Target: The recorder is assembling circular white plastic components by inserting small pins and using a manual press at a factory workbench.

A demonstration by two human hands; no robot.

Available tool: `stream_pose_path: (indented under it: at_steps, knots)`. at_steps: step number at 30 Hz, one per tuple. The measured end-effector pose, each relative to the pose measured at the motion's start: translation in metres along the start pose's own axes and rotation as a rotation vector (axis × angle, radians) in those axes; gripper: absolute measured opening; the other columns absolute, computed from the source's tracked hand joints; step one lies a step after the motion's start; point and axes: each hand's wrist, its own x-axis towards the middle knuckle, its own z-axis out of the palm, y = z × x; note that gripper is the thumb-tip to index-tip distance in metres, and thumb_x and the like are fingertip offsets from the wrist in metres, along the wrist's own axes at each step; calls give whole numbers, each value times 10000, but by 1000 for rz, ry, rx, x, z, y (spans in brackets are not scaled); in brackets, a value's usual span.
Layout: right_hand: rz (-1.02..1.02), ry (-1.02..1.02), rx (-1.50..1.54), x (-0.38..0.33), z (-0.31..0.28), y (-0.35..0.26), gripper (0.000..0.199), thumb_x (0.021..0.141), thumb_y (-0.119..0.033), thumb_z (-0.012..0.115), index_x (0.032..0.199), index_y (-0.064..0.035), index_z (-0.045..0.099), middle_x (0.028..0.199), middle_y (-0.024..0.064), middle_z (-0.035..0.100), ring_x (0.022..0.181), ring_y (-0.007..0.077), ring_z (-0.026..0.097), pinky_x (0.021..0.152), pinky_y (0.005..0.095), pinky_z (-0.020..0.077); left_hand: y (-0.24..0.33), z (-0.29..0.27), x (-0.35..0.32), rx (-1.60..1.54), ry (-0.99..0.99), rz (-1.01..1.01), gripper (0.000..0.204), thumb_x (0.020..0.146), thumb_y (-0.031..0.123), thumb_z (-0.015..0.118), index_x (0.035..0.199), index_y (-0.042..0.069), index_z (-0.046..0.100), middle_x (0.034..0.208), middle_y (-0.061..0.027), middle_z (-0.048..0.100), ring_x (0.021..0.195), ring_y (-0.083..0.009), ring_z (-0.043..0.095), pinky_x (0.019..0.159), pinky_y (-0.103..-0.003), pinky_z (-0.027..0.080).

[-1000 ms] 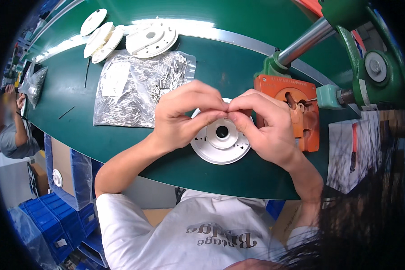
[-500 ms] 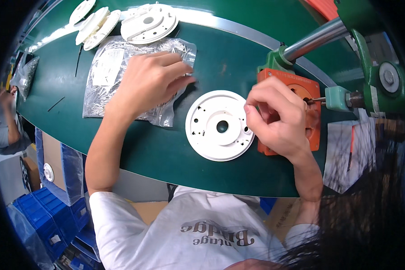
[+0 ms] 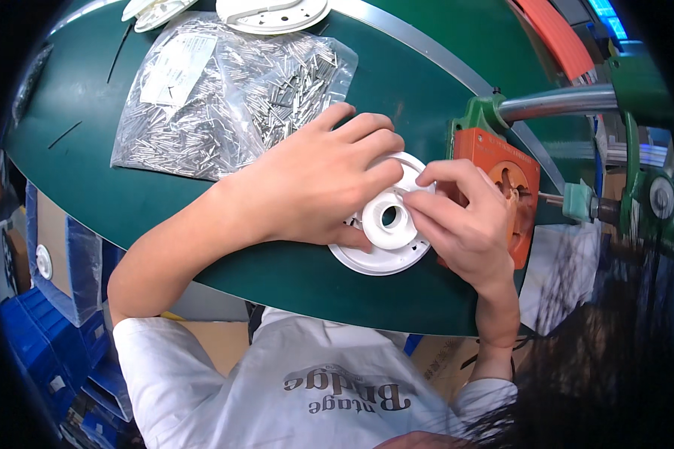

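A round white plastic disc (image 3: 382,262) with a raised central collar (image 3: 390,237) lies in front of me on the green bench. My left hand (image 3: 329,179) reaches across its left side, thumb on the near part and fingers curled over the far part, gripping it. Over the right side of the disc is my right hand (image 3: 464,217), its fingertips drawn together beside the collar. Whatever those fingertips pinch, if anything, is too small to make out. Beyond my left forearm lies a clear plastic bag (image 3: 195,135) full of thin metal pins, its right end open.
An orange fixture block (image 3: 494,150) with a green press (image 3: 577,105) stands to the right. More white discs (image 3: 277,19) sit at the back edge. White paper (image 3: 554,269) lies beneath the press. Blue crates (image 3: 45,352) stand on the floor at left.
My left hand has come from above the bag down to the disc. The disc now shows a raised collar where a flat centre showed before. My right hand stays near its right side.
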Motion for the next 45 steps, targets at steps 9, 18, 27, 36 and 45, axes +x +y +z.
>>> stream_pose_path:
  at_steps: [9,18,27,36,45]
  knots:
    - [6,-84,-75,3,-3,-4,241,653,-9,795,880,-76,748,904,30,598,641,145,528,550,279,402,-1,5,-2,-51,33,4,629,571,349,887,1028,39,586,1222,-139,567,1234,-339,502,1020,-485,407]
    - [20,-222,-66,9,-8,-1,230,677,20,787,890,-60,758,894,52,582,678,159,572,568,270,458,-2,9,-4,-40,49,11,621,579,346,881,1030,33,589,1225,-134,582,1224,-322,509,1023,-463,402]
    - [130,-116,-12,12,1,-7,187,700,-23,782,854,-59,681,914,44,606,699,224,611,616,339,474,-3,8,-3,-11,73,30,630,573,331,879,1043,23,593,1223,-132,586,1219,-317,507,1024,-452,406]
    - [173,-102,56,18,-7,-8,220,734,48,755,925,-17,666,992,92,630,771,213,628,642,304,500,-1,5,-6,-22,18,-15,632,592,337,877,1061,25,591,1258,-140,571,1273,-340,478,1073,-502,374]
    - [167,21,-14,-25,-40,-19,215,737,46,736,936,-21,691,989,99,652,870,287,624,740,362,500,-3,-9,-2,-61,-10,19,656,619,283,850,1185,57,608,1401,-174,511,1330,-373,455,1096,-575,336]
